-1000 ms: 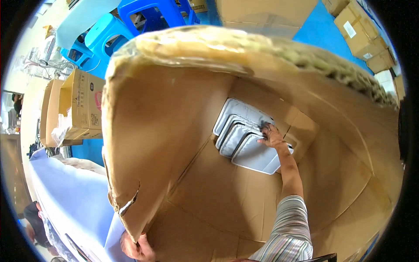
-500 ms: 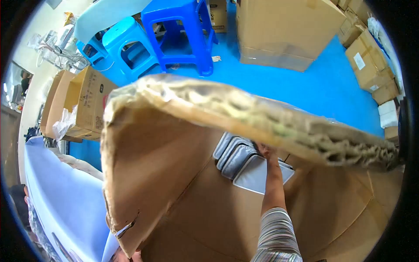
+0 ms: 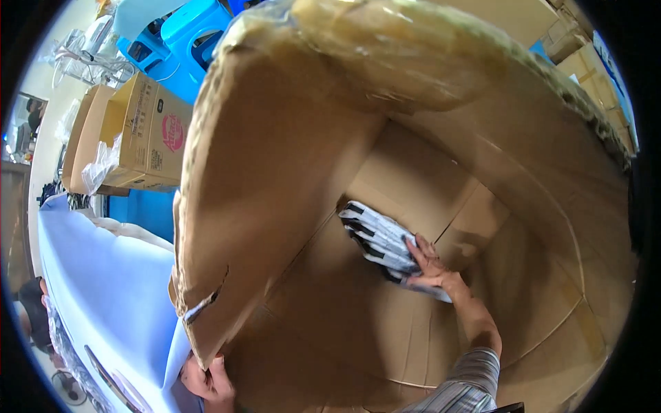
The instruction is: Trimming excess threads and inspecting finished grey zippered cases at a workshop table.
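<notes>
A large cardboard box (image 3: pixel 275 158) stands open in front of me, its thick ragged rim covered with clear tape. My left hand (image 3: pixel 210 382) is closed around the lower corner of its left wall. Deep inside, my right hand (image 3: pixel 428 265) lies with spread fingers against a stack of flat, pale grey pieces with dark patches (image 3: pixel 382 237). The stack rests near the bottom, close to the left wall; what the pieces are cannot be made out. The palm and the underside of the stack are hidden.
A smaller open carton (image 3: pixel 148 138) with plastic in it stands at the left, above a pale blue-violet covered surface (image 3: pixel 103 275). Blue plastic stools (image 3: pixel 193 34) are beyond the rim. More cartons (image 3: pixel 592 76) are piled at the far right. The left wall has a tear (image 3: pixel 206 303).
My view has shifted further over the box, showing more of its inside. The grey stack has tipped from fanned faces to edges, and my right hand's fingers now show spread on it.
</notes>
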Demonstrator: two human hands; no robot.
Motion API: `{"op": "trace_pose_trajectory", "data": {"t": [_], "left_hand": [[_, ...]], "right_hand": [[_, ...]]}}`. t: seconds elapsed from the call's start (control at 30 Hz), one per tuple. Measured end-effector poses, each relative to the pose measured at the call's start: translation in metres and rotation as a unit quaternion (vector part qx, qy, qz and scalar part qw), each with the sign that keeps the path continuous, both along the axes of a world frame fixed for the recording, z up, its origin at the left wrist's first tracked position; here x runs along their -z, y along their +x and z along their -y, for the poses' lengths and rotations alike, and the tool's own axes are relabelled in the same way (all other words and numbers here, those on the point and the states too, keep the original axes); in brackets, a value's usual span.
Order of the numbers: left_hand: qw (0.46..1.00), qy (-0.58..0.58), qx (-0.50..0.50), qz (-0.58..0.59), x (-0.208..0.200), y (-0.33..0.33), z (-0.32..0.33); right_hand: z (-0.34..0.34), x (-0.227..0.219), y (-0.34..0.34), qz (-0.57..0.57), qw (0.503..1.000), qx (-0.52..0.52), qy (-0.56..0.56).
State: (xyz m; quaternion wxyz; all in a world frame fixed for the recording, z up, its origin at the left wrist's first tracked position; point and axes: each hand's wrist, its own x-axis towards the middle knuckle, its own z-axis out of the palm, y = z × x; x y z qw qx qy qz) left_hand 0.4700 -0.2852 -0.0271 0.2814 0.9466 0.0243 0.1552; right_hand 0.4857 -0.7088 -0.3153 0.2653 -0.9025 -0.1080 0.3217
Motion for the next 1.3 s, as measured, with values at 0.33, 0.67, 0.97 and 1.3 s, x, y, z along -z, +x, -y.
{"op": "trace_pose_trajectory", "data": {"t": [0.33, 0.67, 0.97, 1.3], "left_hand": [[0.999, 0.006, 0.039, -0.006, 0.012, -0.004, 0.011], [0.999, 0.006, 0.040, -0.020, 0.004, -0.003, 0.004], [0.998, -0.035, 0.031, -0.029, 0.014, -0.001, 0.009], [0.998, -0.027, 0.041, -0.034, -0.002, -0.004, -0.002]], "right_hand": [[-0.070, 0.054, -0.075, 0.177, 0.964, -0.013, -0.196], [-0.048, 0.028, -0.036, 0.155, 0.975, 0.107, -0.117], [-0.058, 0.018, -0.061, 0.080, 0.989, 0.008, -0.122], [-0.062, 0.023, -0.049, 0.146, 0.966, 0.114, -0.180]]}}
